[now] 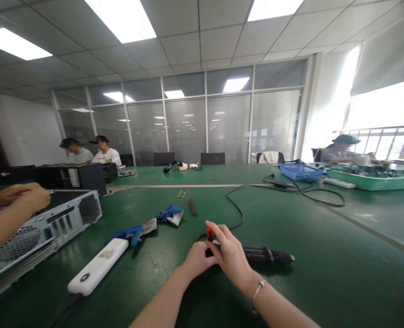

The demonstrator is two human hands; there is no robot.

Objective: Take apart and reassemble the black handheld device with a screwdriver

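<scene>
A black electric screwdriver (268, 256) lies on the green table, its tip pointing right. My left hand (198, 260) is closed at its rear end, where a dark part shows between thumb and fingers. Just above that end, my right hand (234, 256) is closed, with a small orange-and-black piece (209, 232) between thumb and fingers. What this piece is cannot be made out, and my fingers hide its lower part. The right palm covers part of the screwdriver's body. A black cable (242, 214) runs away from behind my hands.
A white power strip (99, 266) and blue-grey gloves (169, 215) lie left of my hands. A brown bar (193, 207) is ahead. At left, another person's hands (27, 197) are over an open computer case (51, 232). Blue (301, 173) and green baskets (373, 181) stand far right.
</scene>
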